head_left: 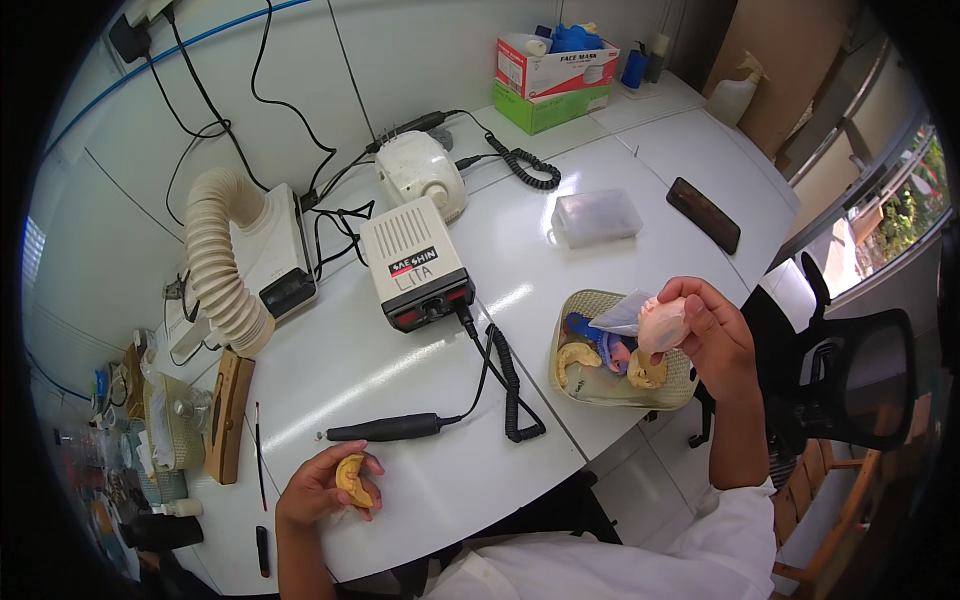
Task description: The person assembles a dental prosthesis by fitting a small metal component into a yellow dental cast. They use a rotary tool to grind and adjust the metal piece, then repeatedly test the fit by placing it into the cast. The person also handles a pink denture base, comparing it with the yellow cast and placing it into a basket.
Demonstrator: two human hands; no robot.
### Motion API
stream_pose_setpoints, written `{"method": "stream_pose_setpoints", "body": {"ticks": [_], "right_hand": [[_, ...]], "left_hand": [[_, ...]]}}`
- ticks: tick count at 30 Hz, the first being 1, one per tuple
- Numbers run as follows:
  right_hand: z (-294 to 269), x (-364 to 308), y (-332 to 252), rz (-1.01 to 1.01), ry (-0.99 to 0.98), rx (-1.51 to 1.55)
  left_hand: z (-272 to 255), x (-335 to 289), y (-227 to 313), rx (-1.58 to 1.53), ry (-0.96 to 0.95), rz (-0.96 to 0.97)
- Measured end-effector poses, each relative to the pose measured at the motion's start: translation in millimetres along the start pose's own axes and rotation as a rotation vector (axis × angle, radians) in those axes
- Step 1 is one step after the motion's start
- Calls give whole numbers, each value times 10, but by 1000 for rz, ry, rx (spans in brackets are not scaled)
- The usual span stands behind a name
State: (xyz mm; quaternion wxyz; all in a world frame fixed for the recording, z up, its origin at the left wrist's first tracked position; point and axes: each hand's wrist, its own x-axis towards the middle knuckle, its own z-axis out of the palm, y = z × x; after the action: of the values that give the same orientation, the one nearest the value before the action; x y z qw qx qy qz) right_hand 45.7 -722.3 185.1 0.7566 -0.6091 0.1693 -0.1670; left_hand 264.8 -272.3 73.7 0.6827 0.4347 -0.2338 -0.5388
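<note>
Between the thumb and fingers of my left hand (pixel 325 487) is a yellow dental cast (pixel 353 480), curved like an arch, held just over the table's near edge. My right hand (pixel 715 335) is raised at the right, closed on a pale pink rounded lump (pixel 662 325); its exact kind I cannot make out. A translucent plastic piece (pixel 622 314) sticks out beside that lump. Below lies a woven cream basket (pixel 553 365). Inside it are a yellow horseshoe-shaped cast (pixel 577 362), another yellow cast (pixel 646 373) and a blue impression tray (pixel 588 332) with purple and pink material.
A black handpiece (pixel 385 429) with a coiled cord lies mid-table, wired to a control box (pixel 418 262). Behind stand a white machine (pixel 420 172) and a ribbed hose (pixel 222 265). A clear box (pixel 597 217), a phone (pixel 704 215) and a thin brush (pixel 260 455) also lie on the table.
</note>
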Motion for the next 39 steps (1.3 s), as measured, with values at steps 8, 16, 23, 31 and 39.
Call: {"method": "stream_pose_setpoints", "body": {"ticks": [8, 16, 23, 31, 39], "right_hand": [[204, 74, 102, -238, 43, -184], [160, 61, 168, -203, -65, 97], [308, 122, 229, -202, -522, 565], [658, 145, 273, -221, -609, 584], [417, -76, -78, -299, -2, -878]], "left_hand": [[133, 10, 70, -28, 126, -49], [143, 10, 83, -33, 137, -104], [183, 14, 95, -30, 139, -72], [270, -13, 162, 62, 189, -76], [284, -45, 185, 171, 228, -68]]}}
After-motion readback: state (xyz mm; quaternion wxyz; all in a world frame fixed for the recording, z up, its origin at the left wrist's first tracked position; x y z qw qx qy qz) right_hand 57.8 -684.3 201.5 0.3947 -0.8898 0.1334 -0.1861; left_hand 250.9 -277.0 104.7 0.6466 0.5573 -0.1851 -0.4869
